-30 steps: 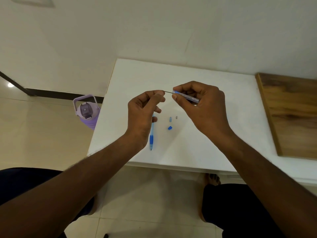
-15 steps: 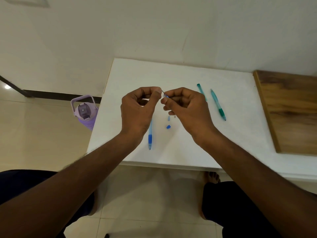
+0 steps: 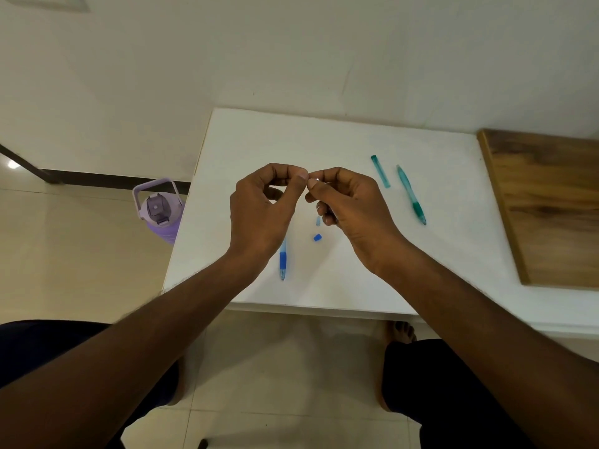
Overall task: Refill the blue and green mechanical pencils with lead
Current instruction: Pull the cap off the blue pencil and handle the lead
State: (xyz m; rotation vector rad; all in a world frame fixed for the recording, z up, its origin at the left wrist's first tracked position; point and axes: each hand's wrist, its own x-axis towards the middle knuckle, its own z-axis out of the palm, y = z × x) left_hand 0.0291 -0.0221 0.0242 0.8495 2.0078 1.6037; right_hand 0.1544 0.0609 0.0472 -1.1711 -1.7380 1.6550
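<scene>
My left hand (image 3: 265,205) hovers over the white table (image 3: 340,140) with thumb and forefinger pinched together; the thin lead seen there earlier is too fine to make out now. Its fingertips meet those of my right hand (image 3: 348,202), which curls round a small clear-blue tube (image 3: 316,181), nearly all hidden in the fist. The blue pencil (image 3: 283,260) lies on the table, its upper part under my left hand. A blue cap (image 3: 317,237) and a small clear-blue piece (image 3: 318,221) lie beside it. The green pencil (image 3: 411,196) and a green tube (image 3: 380,171) lie to the right.
A wooden board (image 3: 551,205) covers the table's right end. A purple water bottle (image 3: 158,209) stands on the tiled floor to the left of the table. My knees and one bare foot (image 3: 400,332) are below the front edge.
My hands have closed the gap, so the length of lead that spanned between them no longer shows. My right hand moved left, uncovering the green pencil and green tube.
</scene>
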